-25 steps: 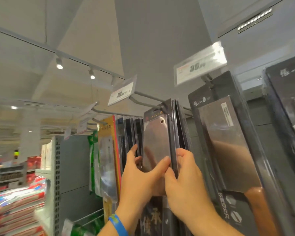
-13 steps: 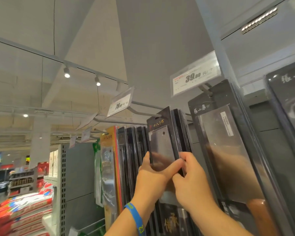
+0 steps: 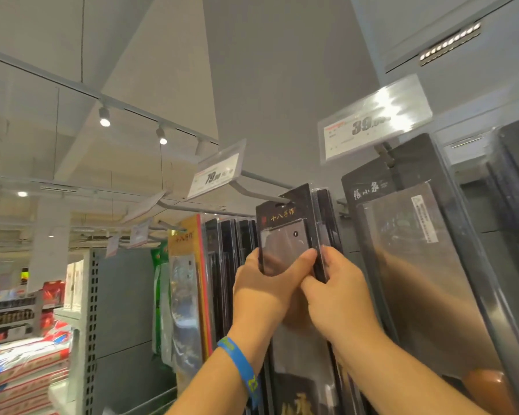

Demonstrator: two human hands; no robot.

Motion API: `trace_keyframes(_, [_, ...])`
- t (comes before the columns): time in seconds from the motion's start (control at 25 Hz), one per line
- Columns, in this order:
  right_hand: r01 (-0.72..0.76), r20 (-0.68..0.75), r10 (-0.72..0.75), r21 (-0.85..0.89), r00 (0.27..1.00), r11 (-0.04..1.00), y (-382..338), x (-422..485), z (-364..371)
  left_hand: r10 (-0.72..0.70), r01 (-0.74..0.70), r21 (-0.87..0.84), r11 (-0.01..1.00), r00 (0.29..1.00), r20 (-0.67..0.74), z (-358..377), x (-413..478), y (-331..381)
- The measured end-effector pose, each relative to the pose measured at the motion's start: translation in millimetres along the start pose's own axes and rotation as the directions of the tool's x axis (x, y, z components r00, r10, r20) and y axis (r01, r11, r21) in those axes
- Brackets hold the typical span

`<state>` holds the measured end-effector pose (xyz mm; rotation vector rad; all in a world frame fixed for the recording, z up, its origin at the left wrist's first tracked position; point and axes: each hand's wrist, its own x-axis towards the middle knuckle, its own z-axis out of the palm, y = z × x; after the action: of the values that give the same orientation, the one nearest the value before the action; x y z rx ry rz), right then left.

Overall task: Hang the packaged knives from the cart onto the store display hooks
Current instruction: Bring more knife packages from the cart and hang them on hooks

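Note:
A black packaged cleaver [image 3: 283, 235] with gold lettering hangs at the front of a grey display hook [image 3: 261, 193], its top hole on the hook's rod. My left hand [image 3: 267, 290], with a blue wristband, grips the pack's left edge and front. My right hand [image 3: 339, 295] pinches its right edge, where more black packs [image 3: 327, 211] hang behind it. The hook carries a price tag [image 3: 215, 175] at its tip. The cart is out of view.
A large black cleaver pack [image 3: 426, 259] hangs close on the right under a price tag [image 3: 372, 124]. An orange-edged pack [image 3: 189, 283] and several black packs [image 3: 231, 265] hang to the left. A grey shelf upright [image 3: 92, 324] and red sacks [image 3: 21, 369] lie at lower left.
Both hands have stayed on the black pack while the view tilted up and closer. The pack's top now sits on the hook rod, level with the packs behind.

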<state>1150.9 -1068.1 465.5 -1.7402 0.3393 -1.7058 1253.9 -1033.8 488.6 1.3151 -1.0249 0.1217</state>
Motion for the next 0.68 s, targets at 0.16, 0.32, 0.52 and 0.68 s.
trace_keyframes(0.16, [0.101,0.024,-0.1,-0.082,0.995,0.991,1,-5,-2,0.075,-0.076,0.016,0.997,0.997,0.023,-10,-2,-3])
trace_keyframes(0.32, [0.076,0.074,-0.071,-0.062,0.995,0.995,-6,-8,-2,0.089,-0.091,0.085,0.992,0.996,0.027,-14,-8,3])
trace_keyframes(0.52, [0.21,0.072,-0.208,-0.014,0.975,0.978,-26,-33,12,0.195,-0.202,-0.059,0.977,0.975,-0.106,-45,-29,8])
trace_keyframes(0.68, [0.149,0.147,-0.144,-0.029,0.979,0.988,-19,-35,13,0.205,-0.204,0.039,0.978,0.979,-0.017,-51,-30,10])
